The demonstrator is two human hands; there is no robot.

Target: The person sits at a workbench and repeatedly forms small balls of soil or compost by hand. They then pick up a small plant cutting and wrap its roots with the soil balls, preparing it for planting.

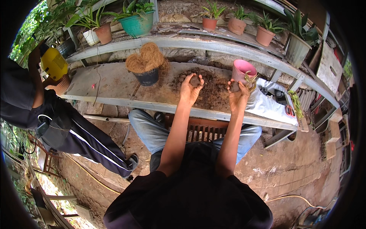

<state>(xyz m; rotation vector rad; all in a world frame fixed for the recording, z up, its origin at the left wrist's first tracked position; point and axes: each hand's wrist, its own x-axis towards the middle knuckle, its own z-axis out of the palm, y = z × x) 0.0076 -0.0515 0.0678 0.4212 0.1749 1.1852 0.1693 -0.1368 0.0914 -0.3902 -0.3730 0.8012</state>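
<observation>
Both my forearms reach over the bench. My left hand (189,91) is raised with its fingers curled round a dark clump of soil (195,81). To its right, my right hand (238,100) cups another dark clump of soil (234,87). Pale, drooping leaves (250,81) show beside the right fingers; whether that hand holds them too I cannot tell. Just behind it stands a pink pot (244,66), partly hidden by the leaves and fingers. Loose dark soil (209,97) is scattered on the bench beneath and between my hands.
A black pot (148,77) heaped with brown coconut fibre (146,59) stands left on the bench (106,82). At right lies a white sack (263,105) with red-handled scissors (289,110). Potted plants line the shelf behind. At left, a person (57,114) holds a yellow container (54,63).
</observation>
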